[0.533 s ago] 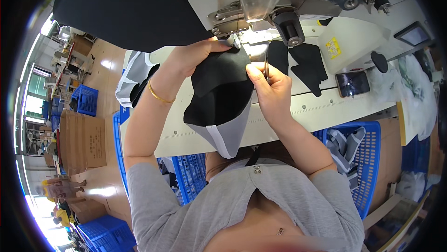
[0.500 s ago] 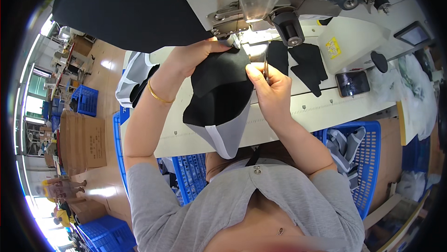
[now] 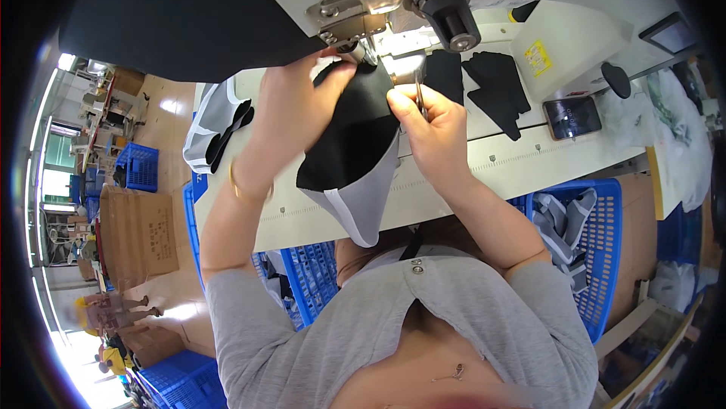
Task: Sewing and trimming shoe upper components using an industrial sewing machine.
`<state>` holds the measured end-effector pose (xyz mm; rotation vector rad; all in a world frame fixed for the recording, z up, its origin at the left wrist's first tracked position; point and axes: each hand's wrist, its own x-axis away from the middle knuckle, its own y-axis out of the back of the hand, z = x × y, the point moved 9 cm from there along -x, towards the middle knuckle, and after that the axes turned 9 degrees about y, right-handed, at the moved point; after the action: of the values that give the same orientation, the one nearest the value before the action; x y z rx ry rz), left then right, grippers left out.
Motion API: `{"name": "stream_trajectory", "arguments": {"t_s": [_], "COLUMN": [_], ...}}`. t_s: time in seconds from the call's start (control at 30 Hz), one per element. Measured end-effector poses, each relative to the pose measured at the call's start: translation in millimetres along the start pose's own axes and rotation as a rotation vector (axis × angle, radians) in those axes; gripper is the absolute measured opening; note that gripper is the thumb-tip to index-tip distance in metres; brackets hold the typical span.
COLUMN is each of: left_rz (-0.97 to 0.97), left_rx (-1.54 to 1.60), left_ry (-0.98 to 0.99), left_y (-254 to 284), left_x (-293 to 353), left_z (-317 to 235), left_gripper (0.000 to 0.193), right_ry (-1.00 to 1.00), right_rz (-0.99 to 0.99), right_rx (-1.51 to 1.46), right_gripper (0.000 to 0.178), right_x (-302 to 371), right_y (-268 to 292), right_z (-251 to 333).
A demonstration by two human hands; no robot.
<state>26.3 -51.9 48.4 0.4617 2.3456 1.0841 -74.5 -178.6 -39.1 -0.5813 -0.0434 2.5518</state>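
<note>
A sewn fabric piece [image 3: 355, 140], black with a light grey side and a white strip, lies under the presser foot [image 3: 368, 51] of a sewing machine [image 3: 446, 20] and hangs over the table's front edge. My left hand [image 3: 299, 106], slightly blurred, is closed on its upper left edge, thumb and fingers beside the foot. With my right hand [image 3: 435, 129] I pinch its right edge between thumb and finger. A slim metal tool [image 3: 421, 100], perhaps tweezers or small scissors, also sits in that hand; its kind is mostly hidden.
Black cut pieces [image 3: 495, 88] lie right of the needle, near a phone [image 3: 572, 117]. Grey and black pieces [image 3: 215, 125] are stacked left on the table [image 3: 473, 163]. Blue baskets [image 3: 597, 258] with fabric stand below. A large black panel [image 3: 174, 16] covers the upper left.
My left hand has shifted left and turned, its back now over the fabric's left part. The right hand stays on the right edge. The whole view has shifted a little.
</note>
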Motion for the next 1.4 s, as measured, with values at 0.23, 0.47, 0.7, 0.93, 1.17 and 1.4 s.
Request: {"name": "stream_trajectory", "arguments": {"t_s": [0.23,0.47,0.7,0.93,1.17,1.4], "left_rz": [-0.092,-0.148,-0.196,-0.144,-0.216,-0.220], "left_rx": [-0.141,-0.162,-0.171,-0.135,-0.121,-0.151], "left_ry": [-0.622,-0.611,-0.649,-0.657,-0.681,-0.654], "left_y": [-10.2,-15.1,-13.5,-12.2,-9.6,-9.5], "left_x": [75.7,80.9,88.3,91.9,91.6,86.6], "left_z": [-56.5,-48.0,-50.4,-52.8,-56.4,-53.1], "left_gripper": [0.030,0.031,0.027,0.025,0.024,0.026], "right_ry": [-0.127,-0.259,-0.281,-0.244,-0.270,-0.217], "right_rz": [0.030,0.067,0.091,0.060,0.088,0.080], "right_rx": [-0.160,-0.360,-0.219,-0.217,-0.200,-0.145], "right_gripper": [0.014,0.014,0.021,0.022,0.025,0.023], "right_x": [10.4,30.5,41.9,43.5,44.0,37.4], "right_y": [-6.9,-20.5,-11.4,-10.2,-7.7,-8.9], "right_z": [-2.5,-18.4,-6.0,0.9,0.1,3.7]}}
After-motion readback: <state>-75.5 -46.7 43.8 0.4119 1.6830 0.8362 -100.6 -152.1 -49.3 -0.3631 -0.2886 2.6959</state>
